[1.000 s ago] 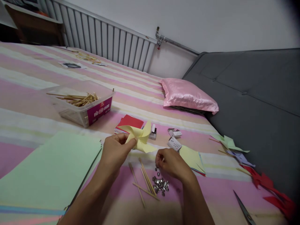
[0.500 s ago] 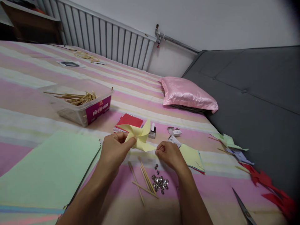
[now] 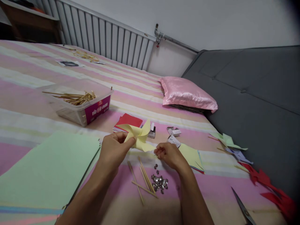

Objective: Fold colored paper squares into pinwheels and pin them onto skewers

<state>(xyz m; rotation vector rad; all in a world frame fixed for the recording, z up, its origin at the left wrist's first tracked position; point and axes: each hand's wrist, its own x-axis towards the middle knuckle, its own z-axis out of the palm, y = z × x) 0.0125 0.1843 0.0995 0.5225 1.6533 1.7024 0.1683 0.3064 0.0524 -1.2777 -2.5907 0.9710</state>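
Observation:
A yellow paper pinwheel (image 3: 140, 137) is pinched at its folded middle between the thumb and fingers of my left hand (image 3: 114, 150). My right hand (image 3: 170, 154) is closed in a pinch beside the pinwheel's right tip; whatever its fingertips hold is too small to make out. Below the hands lie several thin wooden sticks (image 3: 145, 179), some crossing. To their right is a small heap of silvery thumbtacks (image 3: 160, 182), with a few loose ones just above it.
A clear plastic box (image 3: 86, 107) of sticks stands left, behind green paper sheets (image 3: 51, 165). Red paper squares (image 3: 130, 120), small boxes (image 3: 173, 140) and yellow paper (image 3: 189, 154) lie beyond my hands. Scissors (image 3: 242, 206) and several pinwheels (image 3: 257, 175) lie right, near a pink pillow (image 3: 188, 93).
My right hand's fingers have shifted very slightly at the pinwheel's tip. The left hand holds the pinwheel as before, and the view has moved a little.

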